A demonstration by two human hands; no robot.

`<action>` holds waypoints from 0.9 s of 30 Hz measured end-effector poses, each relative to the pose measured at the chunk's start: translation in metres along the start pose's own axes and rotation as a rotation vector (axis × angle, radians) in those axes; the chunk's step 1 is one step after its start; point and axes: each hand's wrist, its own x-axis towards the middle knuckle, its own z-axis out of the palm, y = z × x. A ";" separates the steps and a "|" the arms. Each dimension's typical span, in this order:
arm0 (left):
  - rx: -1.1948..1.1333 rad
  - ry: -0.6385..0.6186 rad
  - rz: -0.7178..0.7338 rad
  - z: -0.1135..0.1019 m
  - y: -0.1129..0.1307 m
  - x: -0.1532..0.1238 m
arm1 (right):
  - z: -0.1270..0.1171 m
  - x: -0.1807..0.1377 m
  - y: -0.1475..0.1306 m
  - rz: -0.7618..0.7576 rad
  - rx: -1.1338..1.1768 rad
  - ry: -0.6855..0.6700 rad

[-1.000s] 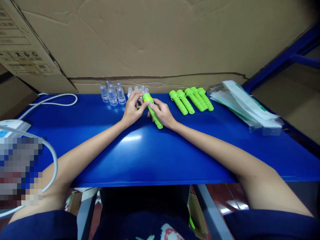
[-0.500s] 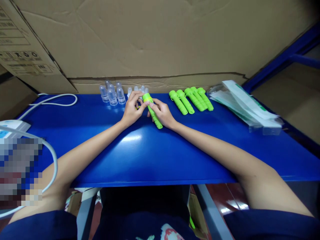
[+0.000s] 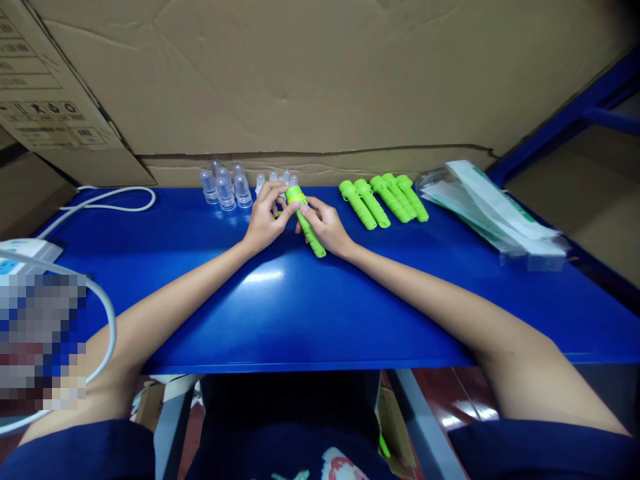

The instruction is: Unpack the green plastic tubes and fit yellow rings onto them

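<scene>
Both hands meet over a bright green plastic tube [image 3: 306, 225] near the back of the blue table [image 3: 300, 307]. My left hand [image 3: 266, 219] pinches the tube's thick upper end with thumb and fingers. My right hand [image 3: 326, 227] wraps round its middle, the lower tip sticking out below the palm. Just behind the hands stands a cluster of small clear plastic caps [image 3: 226, 187]. A row of several more green tubes [image 3: 383, 200] lies to the right of my right hand.
A stack of clear plastic bags with white and green print [image 3: 493, 213] lies at the right end. Cardboard sheets [image 3: 310, 80] wall the back of the table. A white cable [image 3: 107, 199] and a white device [image 3: 25, 257] are at the left.
</scene>
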 end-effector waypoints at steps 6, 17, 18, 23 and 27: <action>-0.026 0.003 0.001 -0.001 0.002 0.002 | 0.001 0.000 0.001 -0.015 -0.009 0.004; -0.082 -0.006 -0.047 0.000 0.004 0.000 | 0.003 -0.002 0.002 -0.040 0.018 0.064; -0.079 -0.008 -0.043 0.000 0.004 0.000 | 0.003 -0.001 0.003 -0.042 0.021 0.073; -0.048 -0.031 -0.004 -0.002 0.006 0.002 | 0.002 0.001 0.007 -0.063 0.043 0.069; -0.064 -0.022 -0.010 -0.005 0.008 0.003 | 0.001 0.000 0.007 -0.041 0.081 0.056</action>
